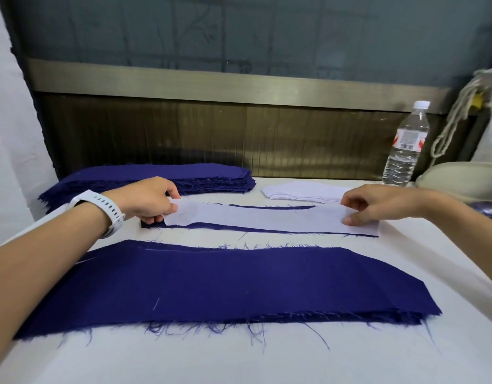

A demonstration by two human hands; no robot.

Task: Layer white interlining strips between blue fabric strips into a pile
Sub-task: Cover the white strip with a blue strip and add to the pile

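Handling, L to R: the white interlining strip is judged v. light, thin and limp, w/ only a slight papery body, so it is likely to be shifted by any draught or drag. It is best taken at its two short ends and held lightly taut, so that it can be laid w/o creases.

The left end is pinched by the left hand, thumb over fingertips, and that corner is lifted a little off the cloth. The middle lies flat. The right end appears to be pinched by the right hand, thumb on top and fingers curled, though the underside contact is hidden.

The blue fabric strip under it is judged soft and woven. Its frayed threads could be snagged, so sliding is better avoided.

Looks, L to R:
- A tall stack of blue strips is seen at the back left, deep navy w/ fuzzy edges.
- The interlining, pale and faintly curved, lies mid-table on the blue strip, whose rim shows along both long sides.
- A spare interlining stack sits behind it, towards the right.
- Nearest the viewer lies a wide blue pile, w/ loose threads trailing onto the table.
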